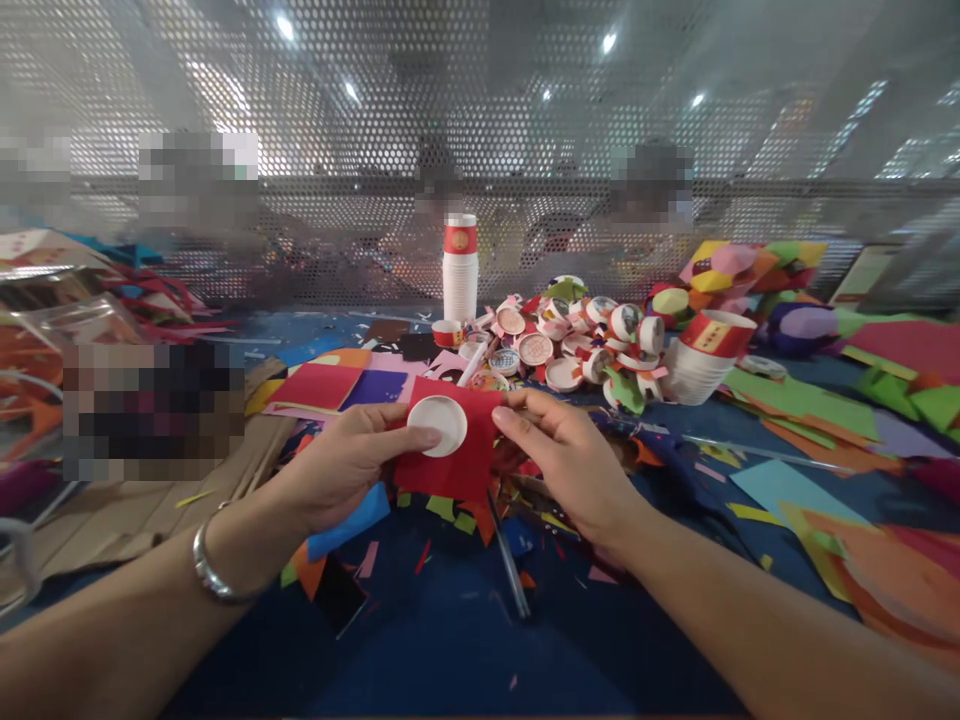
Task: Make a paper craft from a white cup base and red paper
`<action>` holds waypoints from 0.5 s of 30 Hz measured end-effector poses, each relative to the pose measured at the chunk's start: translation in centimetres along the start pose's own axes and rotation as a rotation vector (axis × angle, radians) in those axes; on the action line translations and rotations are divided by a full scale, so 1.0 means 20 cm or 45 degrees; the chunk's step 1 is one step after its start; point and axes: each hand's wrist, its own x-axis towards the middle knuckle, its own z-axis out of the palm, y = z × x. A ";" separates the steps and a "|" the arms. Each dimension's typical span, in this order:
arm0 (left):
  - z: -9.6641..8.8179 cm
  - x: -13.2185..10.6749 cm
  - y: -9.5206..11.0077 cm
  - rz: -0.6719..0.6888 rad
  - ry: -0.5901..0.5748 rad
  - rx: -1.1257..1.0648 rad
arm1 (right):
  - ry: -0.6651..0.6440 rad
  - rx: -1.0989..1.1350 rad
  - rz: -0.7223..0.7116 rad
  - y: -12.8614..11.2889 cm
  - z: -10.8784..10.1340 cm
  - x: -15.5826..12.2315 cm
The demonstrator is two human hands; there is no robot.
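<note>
A square of red paper [457, 478] is held up above the blue table between both hands. My left hand [352, 455] pinches its left side, the thumb pressing a round white paper disc [442, 425], which looks like a cup bottom, flat against it. At the paper's upper right edge, my right hand [562, 450] grips with thumb and fingers. Just beyond the paper lies a heap of round cut cup bottoms [535, 349] with patterned faces. Below it, scraps of coloured paper are scattered, and a clear tube-like stick [510, 560] points toward me.
Stacked paper cups [460, 275] stand upright at the back, and another cup stack [705, 355] leans at the right. Flattened cardboard [150, 500] lies left. Coloured sheets [802, 495] spread over the right side. Behind the table rises a perforated metal screen [360, 140].
</note>
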 end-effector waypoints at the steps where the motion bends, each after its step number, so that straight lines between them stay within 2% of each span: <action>1: 0.00 0.00 0.00 0.013 0.009 0.033 | 0.051 -0.050 -0.048 0.00 0.00 0.00; 4: -0.01 0.00 0.01 0.054 0.031 0.068 | 0.197 -0.249 -0.270 -0.01 -0.01 -0.01; 6: -0.01 0.00 0.01 0.062 0.022 0.077 | 0.228 -0.373 -0.362 -0.01 -0.02 -0.02; 10: -0.01 0.00 0.00 0.074 -0.025 0.169 | 0.175 -0.569 -0.420 -0.01 -0.01 -0.03; 15: -0.01 0.00 -0.02 0.191 -0.005 0.354 | 0.157 -0.668 -0.468 0.00 -0.02 -0.01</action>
